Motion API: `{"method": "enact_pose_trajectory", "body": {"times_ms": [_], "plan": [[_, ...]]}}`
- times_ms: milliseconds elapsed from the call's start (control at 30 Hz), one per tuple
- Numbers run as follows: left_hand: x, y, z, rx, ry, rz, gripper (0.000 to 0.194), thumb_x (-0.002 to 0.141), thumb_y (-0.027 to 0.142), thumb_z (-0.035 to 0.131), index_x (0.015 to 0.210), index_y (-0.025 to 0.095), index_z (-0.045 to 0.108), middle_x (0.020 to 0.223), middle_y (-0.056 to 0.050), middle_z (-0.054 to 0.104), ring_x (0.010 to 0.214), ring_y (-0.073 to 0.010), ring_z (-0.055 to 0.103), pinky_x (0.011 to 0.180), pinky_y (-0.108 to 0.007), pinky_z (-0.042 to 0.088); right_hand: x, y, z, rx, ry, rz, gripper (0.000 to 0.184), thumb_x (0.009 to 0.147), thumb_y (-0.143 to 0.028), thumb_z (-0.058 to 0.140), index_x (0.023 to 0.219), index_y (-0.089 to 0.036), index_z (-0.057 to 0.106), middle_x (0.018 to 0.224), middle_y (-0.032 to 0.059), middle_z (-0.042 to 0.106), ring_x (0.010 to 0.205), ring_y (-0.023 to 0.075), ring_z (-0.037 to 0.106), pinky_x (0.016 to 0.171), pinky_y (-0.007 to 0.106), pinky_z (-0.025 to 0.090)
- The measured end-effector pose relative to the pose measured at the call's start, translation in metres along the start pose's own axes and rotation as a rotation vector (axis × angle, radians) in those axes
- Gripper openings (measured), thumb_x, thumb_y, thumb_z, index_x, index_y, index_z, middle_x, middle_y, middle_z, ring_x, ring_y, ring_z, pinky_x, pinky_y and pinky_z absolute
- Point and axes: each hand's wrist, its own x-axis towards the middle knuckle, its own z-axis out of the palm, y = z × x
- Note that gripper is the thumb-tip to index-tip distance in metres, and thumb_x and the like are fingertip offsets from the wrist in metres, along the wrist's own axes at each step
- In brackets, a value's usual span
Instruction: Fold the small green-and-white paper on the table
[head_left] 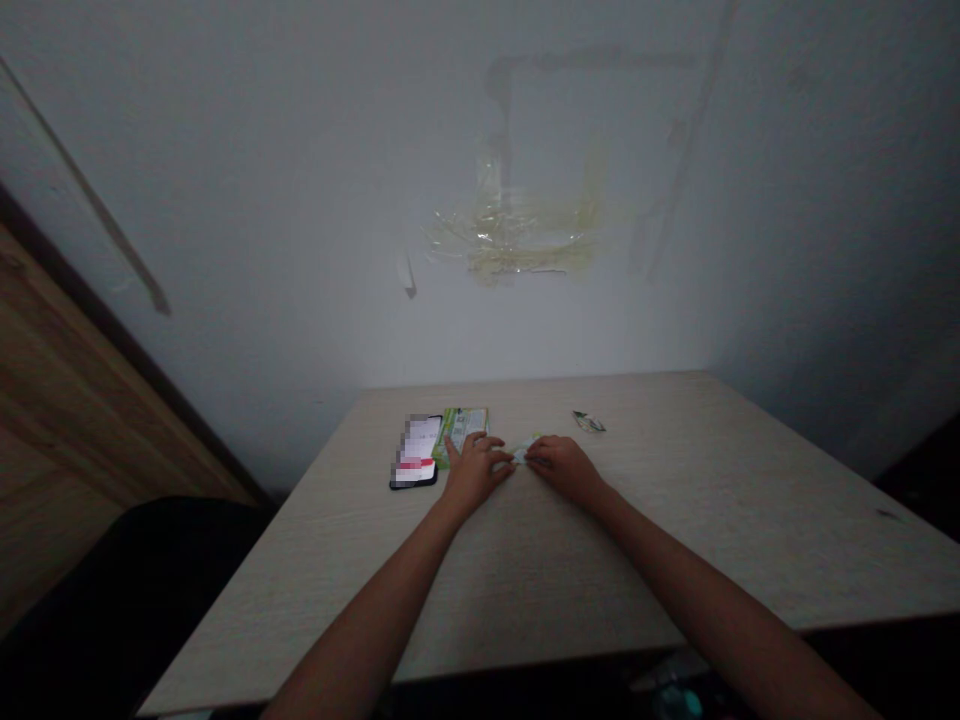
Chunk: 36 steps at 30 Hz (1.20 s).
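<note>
A small pale green-and-white piece of paper (523, 450) lies low over the table between my hands, partly covered by fingers. My left hand (474, 470) has its thumb and index finger closed at the paper's left edge, while its other fingers spread out. The outer fingers reach over a green-and-white printed packet (466, 424) lying flat. From the other side, my right hand (568, 468) pinches the paper with bent fingers. A small folded piece (589, 421), whitish with dark green marks, rests on the table beyond my right hand.
Left of the packet, touching it or nearly so, lies a phone (417, 455) with a lit screen. The pale wooden table (675, 540) meets a wall with old yellowed tape (525, 235). A dark chair-like shape (142, 590) stands left; a teal-topped object (679, 700) shows below the front edge.
</note>
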Motion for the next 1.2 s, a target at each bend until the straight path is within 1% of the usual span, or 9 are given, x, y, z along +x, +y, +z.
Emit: {"method": "enact_pose_trajectory", "body": {"times_ms": [267,533,767,1000,1200], "plan": [[0.001,-0.003,0.003,0.006,0.04,-0.041,0.023,0.083,0.048,0.066,0.1,0.035,0.074,0.125,-0.003,0.065,0.129,-0.0319,0.042,0.109,-0.074,-0.002,-0.001,0.004,-0.002,0.004,-0.018,-0.028,0.016,0.089,-0.021,0.061,0.098,-0.022,0.075,0.098,0.0062,0.075,0.091,0.0176,0.068,0.089,0.031,0.047],[0.0,-0.003,0.002,0.011,0.067,0.007,0.017,0.087,0.037,0.064,0.101,0.036,0.073,0.122,-0.001,0.066,0.128,-0.0304,0.044,0.108,-0.076,-0.004,-0.002,0.004,-0.007,0.043,-0.019,-0.023,0.018,0.088,-0.017,0.06,0.098,-0.021,0.074,0.101,0.0062,0.075,0.094,0.0185,0.069,0.091,0.032,0.048],[0.0,0.0,0.0,0.019,0.061,0.028,0.014,0.087,0.033,0.064,0.097,0.035,0.074,0.121,-0.001,0.067,0.125,-0.0278,0.047,0.111,-0.073,-0.003,-0.002,0.004,-0.009,0.069,0.0,-0.042,0.019,0.087,-0.016,0.06,0.097,-0.022,0.074,0.102,0.0056,0.076,0.093,0.0174,0.07,0.09,0.03,0.049],[0.0,0.0,-0.002,0.048,0.089,0.111,0.015,0.09,0.03,0.06,0.095,0.034,0.074,0.119,-0.001,0.068,0.127,-0.0273,0.047,0.111,-0.072,-0.008,-0.003,0.004,-0.009,0.067,-0.006,-0.026,0.018,0.088,-0.017,0.059,0.097,-0.023,0.074,0.104,0.0059,0.075,0.095,0.0186,0.069,0.092,0.033,0.048],[0.001,-0.001,-0.003,0.108,0.061,0.197,0.017,0.091,0.026,0.06,0.096,0.035,0.073,0.118,0.001,0.069,0.131,-0.027,0.045,0.11,-0.072,-0.013,-0.002,0.002,-0.011,0.058,-0.031,-0.043,0.019,0.088,-0.016,0.059,0.098,-0.023,0.074,0.104,0.0056,0.075,0.098,0.0194,0.069,0.095,0.034,0.047]]}}
